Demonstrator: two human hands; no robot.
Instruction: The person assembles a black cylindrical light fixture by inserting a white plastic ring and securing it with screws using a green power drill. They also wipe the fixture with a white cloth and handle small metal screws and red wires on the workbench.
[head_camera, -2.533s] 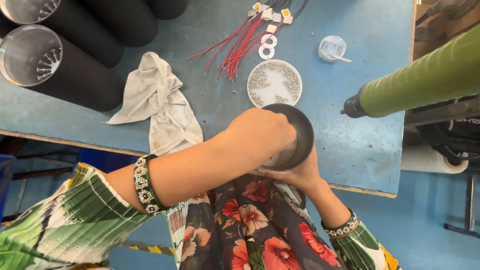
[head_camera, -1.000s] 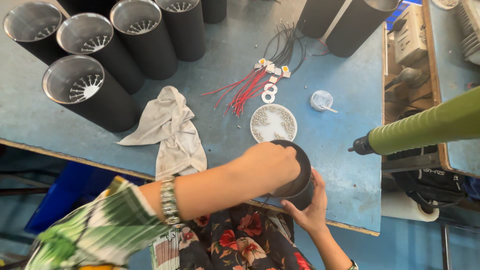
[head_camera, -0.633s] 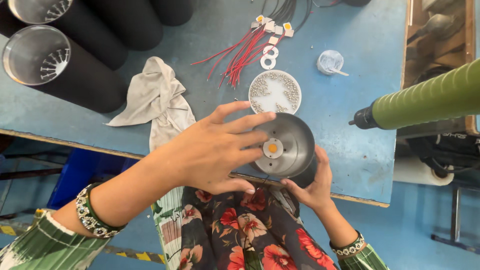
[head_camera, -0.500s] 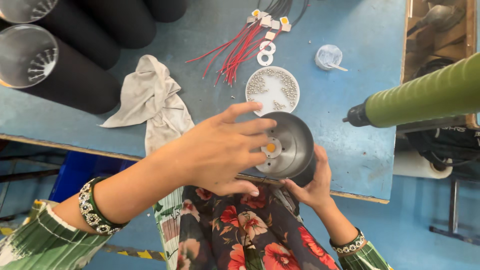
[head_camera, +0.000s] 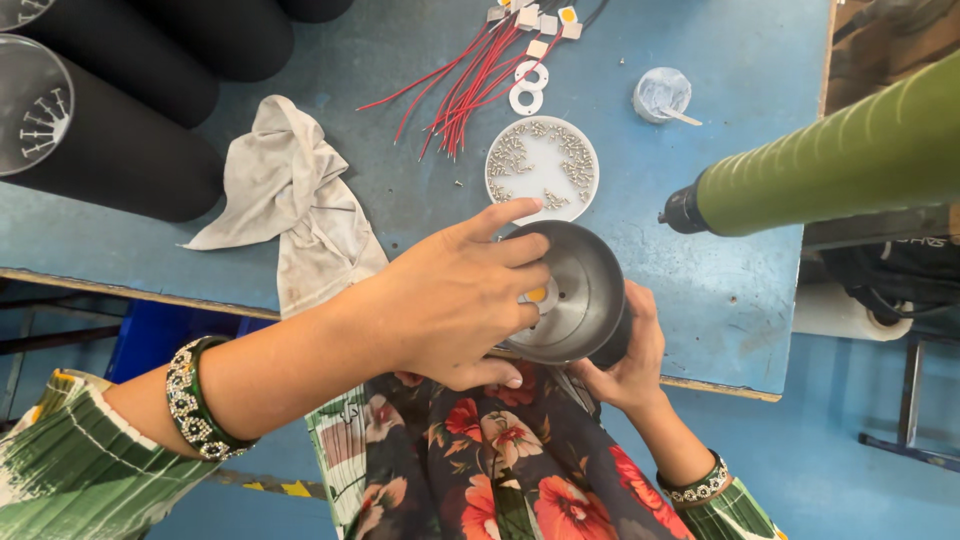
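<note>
Metal reflector cup (head_camera: 580, 295) held over the near edge of the blue desk (head_camera: 740, 180), above the lap. Right hand (head_camera: 625, 360) cradles it from beneath, fingers curled round the dark outer wall. Left hand (head_camera: 450, 300) reaches inside, fingers spread, tips at the small yellow disc (head_camera: 537, 295) in its base. Looks a light, rigid, smooth shell, likely slippery; best gripped by the outer wall, since the rim may dent.
</note>
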